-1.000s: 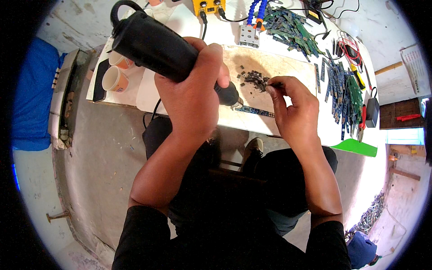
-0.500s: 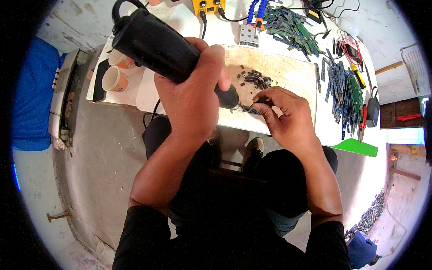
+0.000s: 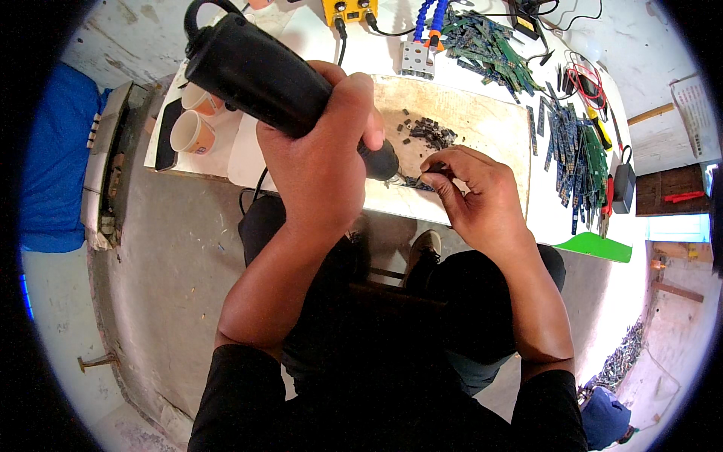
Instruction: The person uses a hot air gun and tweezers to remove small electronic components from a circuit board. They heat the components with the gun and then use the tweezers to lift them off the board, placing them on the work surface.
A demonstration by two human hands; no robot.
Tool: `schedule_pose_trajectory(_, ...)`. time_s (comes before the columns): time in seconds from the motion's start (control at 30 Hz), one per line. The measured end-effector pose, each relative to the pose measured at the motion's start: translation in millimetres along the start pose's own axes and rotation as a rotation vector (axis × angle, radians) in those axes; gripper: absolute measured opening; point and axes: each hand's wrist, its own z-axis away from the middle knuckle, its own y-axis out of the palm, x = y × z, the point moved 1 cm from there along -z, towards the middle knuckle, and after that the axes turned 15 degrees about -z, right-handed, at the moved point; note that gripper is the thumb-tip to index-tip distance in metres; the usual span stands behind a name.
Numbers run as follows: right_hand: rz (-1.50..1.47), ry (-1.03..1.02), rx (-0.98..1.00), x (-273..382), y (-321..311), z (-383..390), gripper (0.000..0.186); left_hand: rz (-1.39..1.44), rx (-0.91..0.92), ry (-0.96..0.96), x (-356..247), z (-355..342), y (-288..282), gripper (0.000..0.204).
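Brightly lit, glare at right, bowed edges

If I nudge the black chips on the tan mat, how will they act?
The black chips look loosely heaped on the tan mat, so a push would probably scatter them. Being so small, each is likely light. Their blocky shapes suggest sliding rather than rolling.
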Motion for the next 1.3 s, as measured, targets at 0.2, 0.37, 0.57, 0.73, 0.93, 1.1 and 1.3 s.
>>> schedule_pose_trajectory(0.2, 0.019, -0.002, 0.013, -0.1, 1.0, 0.0, 0.011, -0.011, 0.005, 0.008, -0.2, -0.5, -1.9, 0.008)
schedule_pose_trajectory(0.37, 0.025, -0.011, 0.017, 0.1, 1.4, -0.6, 0.011, -0.003, 0.008, 0.017, -0.5, -0.8, -2.1, 0.007)
schedule_pose_trajectory(0.57, 0.034, -0.034, 0.022, -0.6, 1.1, -0.4, 0.012, -0.011, 0.01, 0.023, 1.5, -0.9, -3.6, 0.007)
schedule_pose_trajectory(0.73, 0.03, -0.046, 0.012, -0.3, 1.8, -0.3, 0.012, -0.011, 0.005, 0.028, 0.9, -0.9, -3.2, 0.008)
schedule_pose_trajectory(0.93, 0.039, -0.046, 0.017, -0.2, 1.1, -0.4, 0.012, -0.021, 0.007, 0.016, 0.6, -1.1, -1.9, 0.01)
schedule_pose_trajectory(1.1, 0.045, -0.058, 0.021, 0.0, 0.5, -0.8, 0.012, -0.015, 0.008, -0.016, -0.8, 0.1, -1.2, 0.009)
schedule_pose_trajectory(1.3, 0.083, -0.071, -0.059, -1.2, -1.1, 0.0, 0.012, -0.026, -0.01, -0.01, -1.0, -0.6, -1.5, 0.008)
